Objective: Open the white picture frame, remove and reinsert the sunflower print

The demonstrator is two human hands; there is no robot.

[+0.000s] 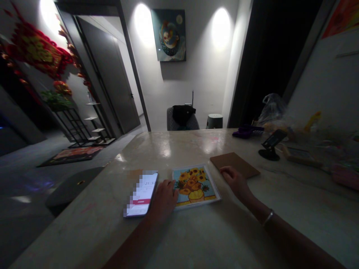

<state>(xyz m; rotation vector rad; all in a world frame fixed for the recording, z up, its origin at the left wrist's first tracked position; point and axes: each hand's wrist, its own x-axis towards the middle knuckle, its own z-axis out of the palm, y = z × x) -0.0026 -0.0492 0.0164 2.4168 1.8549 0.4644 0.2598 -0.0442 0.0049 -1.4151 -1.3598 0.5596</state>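
Dim lamplight falls on a pale, stone-look surface [179, 239], and both my hands rest on it. My left hand [164, 200] grasps nothing: its fingers [171, 186] curl loosely, their tips against the left edge of a sunflower picture [195, 185] with a white border. Just left of those fingers lies a smartphone [141, 193], flat and lit, its screen partly blurred out.

My right hand [235, 183] is also empty, half-curled and relaxed, with a silver bangle [267, 218] on the wrist. Its fingers [226, 172] sit by the picture's far right corner, at the near edge of a brown board [234, 165], which lies mostly beyond them.

Farther past my right fingers stand a black phone stand [269, 149], a purple object [246, 131] and a crumpled plastic bag [272, 110], among other clutter I can't make out. Well ahead of my fingers, beyond the surface, a grey chair [169, 119] carries something black, with a white-topped bin [214, 121] beside it, under a painting [168, 35] on the wall. Off to the left of my fingers, a closed door [106, 74] and a black plant stand [81, 123] stand beyond a floor mat [71, 155].
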